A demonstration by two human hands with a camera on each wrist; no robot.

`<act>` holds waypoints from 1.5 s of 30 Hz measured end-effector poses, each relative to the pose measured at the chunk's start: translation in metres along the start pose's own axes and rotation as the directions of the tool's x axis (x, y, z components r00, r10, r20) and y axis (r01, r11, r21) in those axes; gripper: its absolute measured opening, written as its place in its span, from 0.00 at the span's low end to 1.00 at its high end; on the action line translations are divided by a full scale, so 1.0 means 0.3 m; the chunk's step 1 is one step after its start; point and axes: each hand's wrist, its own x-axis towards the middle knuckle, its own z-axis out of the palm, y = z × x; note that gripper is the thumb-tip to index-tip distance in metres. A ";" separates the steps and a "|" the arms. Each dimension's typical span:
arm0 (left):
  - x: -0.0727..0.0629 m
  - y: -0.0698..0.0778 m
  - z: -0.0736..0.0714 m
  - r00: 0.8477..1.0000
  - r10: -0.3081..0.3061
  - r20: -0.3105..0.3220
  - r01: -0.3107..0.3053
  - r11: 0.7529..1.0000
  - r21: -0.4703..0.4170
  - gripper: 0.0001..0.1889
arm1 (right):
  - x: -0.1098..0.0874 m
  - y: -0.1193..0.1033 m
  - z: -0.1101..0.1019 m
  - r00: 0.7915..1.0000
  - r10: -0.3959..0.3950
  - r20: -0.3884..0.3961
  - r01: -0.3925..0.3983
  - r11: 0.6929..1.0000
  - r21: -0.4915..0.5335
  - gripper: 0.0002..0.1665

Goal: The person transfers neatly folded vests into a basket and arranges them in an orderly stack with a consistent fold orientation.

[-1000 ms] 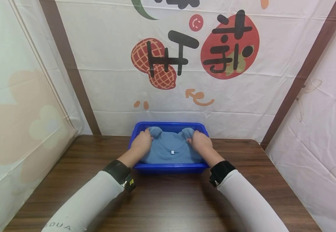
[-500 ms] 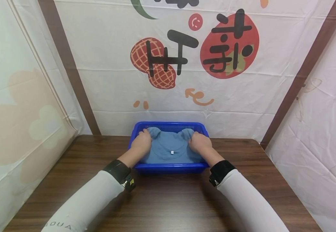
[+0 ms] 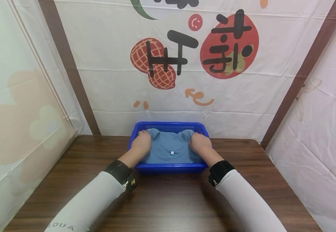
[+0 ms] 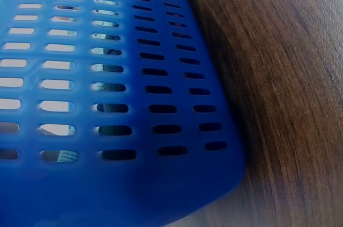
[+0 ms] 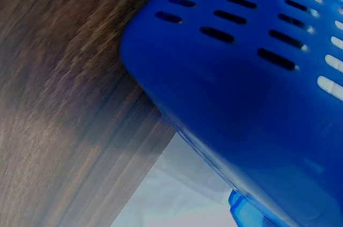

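A light blue T-shirt (image 3: 172, 145) with a round neckline and a small white tag lies in the blue basket (image 3: 171, 168). My left hand (image 3: 141, 142) reaches over the basket's left side, its curled fingers gripping the shirt's far left corner. Across from it, my right hand (image 3: 200, 143) holds the far right corner in the same way. Most fingertips are hidden by the hands and cloth. Both wrist views show only the slotted outer walls of the basket, the left wall (image 4: 115, 109) and the right wall (image 5: 225, 72), without the hands.
The basket stands at the far edge of a brown wood-grain table (image 3: 168, 199), close to a white printed curtain (image 3: 110, 87). More white fabric hangs along the left and right sides of the table.
The shirt's two far corners have sunk slightly and spread a little outward along with my hands. My right thumb, visible earlier, is now tucked out of sight. The basket stays put.
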 end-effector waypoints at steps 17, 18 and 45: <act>-0.012 -0.012 0.002 0.996 0.092 -0.011 -0.092 0.996 0.003 0.25 | 0.002 -0.004 0.012 0.999 -0.030 0.012 0.030 0.999 -0.021 0.13; -0.012 -0.012 0.002 0.994 0.106 -0.010 -0.106 0.994 0.011 0.25 | 0.002 -0.004 0.013 0.999 -0.033 0.009 0.033 0.999 -0.019 0.13; -0.024 -0.009 -0.025 0.961 0.273 -0.044 -0.260 0.945 0.201 0.23 | -0.034 -0.011 0.009 1.000 0.003 -0.021 0.000 0.988 0.152 0.57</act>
